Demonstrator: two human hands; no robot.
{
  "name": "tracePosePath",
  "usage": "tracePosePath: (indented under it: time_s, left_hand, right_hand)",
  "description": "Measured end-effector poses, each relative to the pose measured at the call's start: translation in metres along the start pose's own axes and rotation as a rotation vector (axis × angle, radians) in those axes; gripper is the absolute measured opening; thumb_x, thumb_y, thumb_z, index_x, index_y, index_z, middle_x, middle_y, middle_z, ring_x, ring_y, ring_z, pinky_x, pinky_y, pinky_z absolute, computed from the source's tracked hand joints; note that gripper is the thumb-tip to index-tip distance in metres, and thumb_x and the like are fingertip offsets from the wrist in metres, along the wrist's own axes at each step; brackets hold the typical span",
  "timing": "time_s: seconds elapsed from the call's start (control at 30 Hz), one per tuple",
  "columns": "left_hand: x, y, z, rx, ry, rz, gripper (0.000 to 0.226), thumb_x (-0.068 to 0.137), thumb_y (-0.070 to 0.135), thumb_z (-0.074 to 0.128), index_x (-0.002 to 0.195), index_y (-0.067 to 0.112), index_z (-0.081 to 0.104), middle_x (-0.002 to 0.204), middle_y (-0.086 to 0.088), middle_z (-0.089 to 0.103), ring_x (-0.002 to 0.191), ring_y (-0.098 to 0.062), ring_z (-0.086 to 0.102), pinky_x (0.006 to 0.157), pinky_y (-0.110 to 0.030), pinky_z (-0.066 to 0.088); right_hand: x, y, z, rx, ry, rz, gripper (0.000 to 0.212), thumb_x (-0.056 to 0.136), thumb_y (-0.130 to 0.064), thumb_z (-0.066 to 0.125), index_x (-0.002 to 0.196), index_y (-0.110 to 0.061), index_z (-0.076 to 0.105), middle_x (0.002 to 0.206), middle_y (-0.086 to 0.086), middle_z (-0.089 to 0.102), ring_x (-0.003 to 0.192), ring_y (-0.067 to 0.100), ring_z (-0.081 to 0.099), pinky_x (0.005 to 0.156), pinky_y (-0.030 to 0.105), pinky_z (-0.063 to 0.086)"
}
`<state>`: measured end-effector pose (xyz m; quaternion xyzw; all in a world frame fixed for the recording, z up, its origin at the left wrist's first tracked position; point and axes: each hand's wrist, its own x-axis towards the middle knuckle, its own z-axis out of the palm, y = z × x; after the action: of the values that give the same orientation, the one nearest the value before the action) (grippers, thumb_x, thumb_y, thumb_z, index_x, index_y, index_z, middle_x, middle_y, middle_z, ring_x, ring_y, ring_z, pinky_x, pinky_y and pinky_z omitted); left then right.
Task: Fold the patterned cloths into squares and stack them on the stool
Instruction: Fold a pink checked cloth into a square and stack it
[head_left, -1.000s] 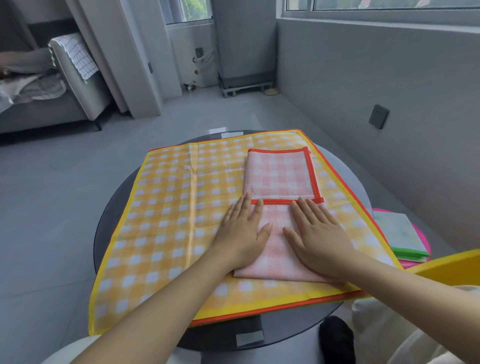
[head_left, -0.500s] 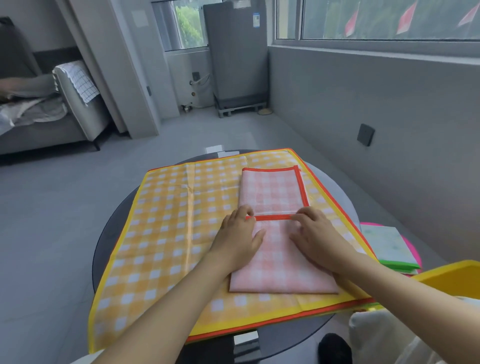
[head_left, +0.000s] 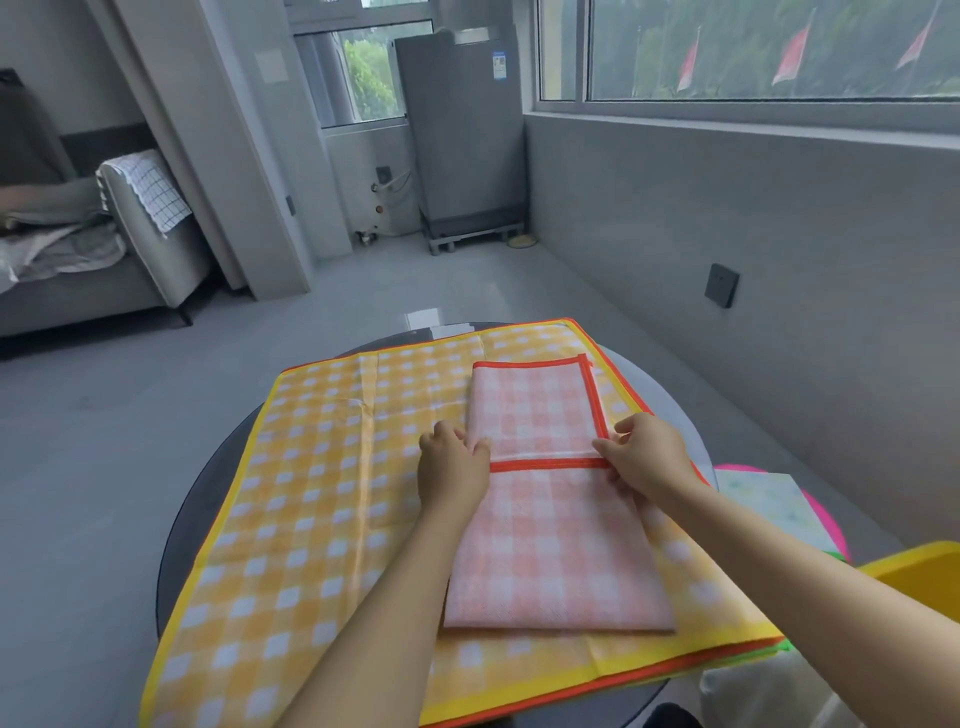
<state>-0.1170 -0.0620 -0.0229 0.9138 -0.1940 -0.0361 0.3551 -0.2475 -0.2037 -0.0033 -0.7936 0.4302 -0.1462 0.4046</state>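
Two hands are on the pink checked cloth (head_left: 556, 540), which lies half-folded on the yellow checked cloth (head_left: 322, 509) spread over the round surface (head_left: 208, 499). My left hand (head_left: 457, 475) has its fingers curled at the left end of the orange-trimmed edge, and my right hand (head_left: 647, 457) pinches the right end of that edge between thumb and fingertips. Already folded cloths sit on the pink stool (head_left: 826, 519) at my right.

I judge the step to be the last fold that makes the strip a square. To do it well I should lift both corners together, keep the trimmed edge taut and level between my hands, bring it over to meet the opposite end exactly, then press the crease flat. The yellow cloth beneath could drag along if I catch it too, so I should pinch only the pink layers.

A second ago both hands lay flat, palms down, smoothing the near half; half a second ago the fingers had begun to curl at the edge. Now they have closed on it.
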Motion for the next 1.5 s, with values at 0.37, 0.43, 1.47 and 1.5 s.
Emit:
tracePosePath:
  time_s: [0.37,0.43,1.47,1.5]
  left_hand:
    - [0.026,0.001,-0.004,-0.218,-0.118,-0.230,0.021,0.080,0.027,0.073,0.070,0.013,0.061,0.063,0.000,0.063,0.060,-0.018,0.057,0.074,-0.033,0.054]
    - [0.024,-0.003,-0.004,-0.396,-0.108,-0.253,0.019,0.078,0.026,0.076,0.074,0.013,0.062,0.064,0.000,0.065,0.057,-0.015,0.057,0.080,-0.034,0.055]
    - [-0.032,-0.022,-0.027,-0.170,-0.284,0.149,0.035,0.090,0.037,0.059,0.122,0.022,0.060,0.119,0.004,0.040,0.118,-0.012,0.044,0.097,-0.022,0.040]
    - [-0.035,-0.018,-0.026,-0.062,-0.293,0.157,0.042,0.090,0.040,0.057,0.129,0.023,0.055,0.123,0.003,0.036,0.125,-0.014,0.035,0.104,-0.026,0.034]
  right_hand:
    - [0.012,0.004,-0.001,0.235,-0.011,0.119,0.017,0.086,-0.009,0.065,0.070,-0.004,0.060,0.055,0.011,0.059,0.036,0.016,0.052,0.036,0.019,0.043]
    - [0.010,0.005,-0.004,0.354,-0.014,0.132,0.013,0.085,-0.009,0.066,0.074,-0.005,0.060,0.059,0.013,0.061,0.042,0.019,0.055,0.042,0.024,0.050]
    - [-0.010,0.017,-0.021,-0.126,-0.072,-0.262,0.013,0.080,-0.027,0.071,0.090,-0.019,0.070,0.093,-0.004,0.067,0.091,0.014,0.062,0.072,0.023,0.043]
    - [-0.011,0.017,-0.019,-0.174,-0.081,-0.276,0.018,0.080,-0.026,0.071,0.097,-0.019,0.069,0.099,-0.002,0.065,0.094,0.016,0.061,0.075,0.024,0.043]
